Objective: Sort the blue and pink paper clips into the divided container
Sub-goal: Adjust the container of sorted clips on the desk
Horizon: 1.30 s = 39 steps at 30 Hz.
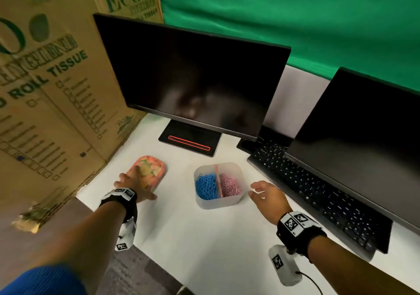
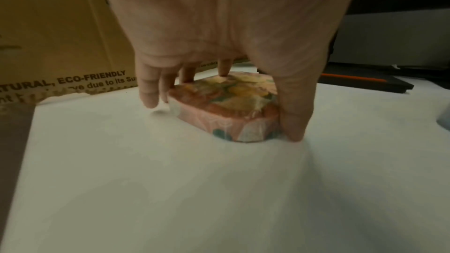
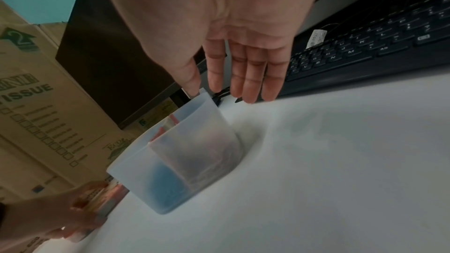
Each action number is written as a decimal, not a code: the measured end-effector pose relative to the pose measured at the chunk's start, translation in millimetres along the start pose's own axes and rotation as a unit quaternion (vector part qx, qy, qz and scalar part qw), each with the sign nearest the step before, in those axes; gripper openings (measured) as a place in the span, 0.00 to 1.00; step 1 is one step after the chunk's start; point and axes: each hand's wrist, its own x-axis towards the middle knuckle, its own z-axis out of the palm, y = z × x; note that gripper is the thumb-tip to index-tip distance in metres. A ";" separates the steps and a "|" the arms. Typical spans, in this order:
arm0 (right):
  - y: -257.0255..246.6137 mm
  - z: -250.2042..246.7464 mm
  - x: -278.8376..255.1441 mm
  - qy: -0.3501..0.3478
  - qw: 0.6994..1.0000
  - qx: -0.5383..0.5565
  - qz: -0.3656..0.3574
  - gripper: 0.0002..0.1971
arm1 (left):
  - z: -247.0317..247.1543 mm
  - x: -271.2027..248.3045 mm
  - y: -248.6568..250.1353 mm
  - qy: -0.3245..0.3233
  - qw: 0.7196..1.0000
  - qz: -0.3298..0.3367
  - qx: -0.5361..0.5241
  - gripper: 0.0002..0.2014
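A translucent divided container [image 1: 218, 204] stands on the white table, with blue paper clips [image 1: 205, 187] in its left half and pink paper clips [image 1: 230, 184] in its right half, either side of a pink divider. My right hand [image 1: 253, 190] hovers just right of it, fingers straight and holding nothing; in the right wrist view its thumb is close to the rim of the container [image 3: 170, 180]. My left hand [image 1: 141, 183] spans a pink floral box [image 1: 151, 166] to the left. In the left wrist view the thumb and fingers grip the sides of the floral box [image 2: 226, 103].
A dark monitor [image 1: 193, 78] on a black stand sits behind the container. A black keyboard [image 1: 318, 192] and a second monitor [image 1: 363, 135] lie to the right. Large cardboard boxes [image 1: 45, 90] wall off the left. The white table [image 1: 204, 237] ends at a near-left edge.
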 end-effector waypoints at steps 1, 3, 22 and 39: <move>-2.3 -1.8 0.0 0.001 1.000 0.002 -0.003 0.11 | -0.2 1.1 -0.2 0.007 1.000 0.008 -0.009 0.61; -7.4 -6.3 0.1 0.007 1.000 0.009 -0.009 0.11 | -1.9 1.3 -0.1 0.021 0.999 0.017 -0.028 0.57; -25.9 5.5 30.7 0.000 0.992 0.113 0.049 0.19 | -22.3 -86.2 134.2 -0.027 0.892 0.449 0.031 0.55; -14.4 27.3 36.0 0.017 0.987 0.134 0.087 0.10 | -7.8 -89.9 135.3 -0.035 0.901 0.426 0.068 0.54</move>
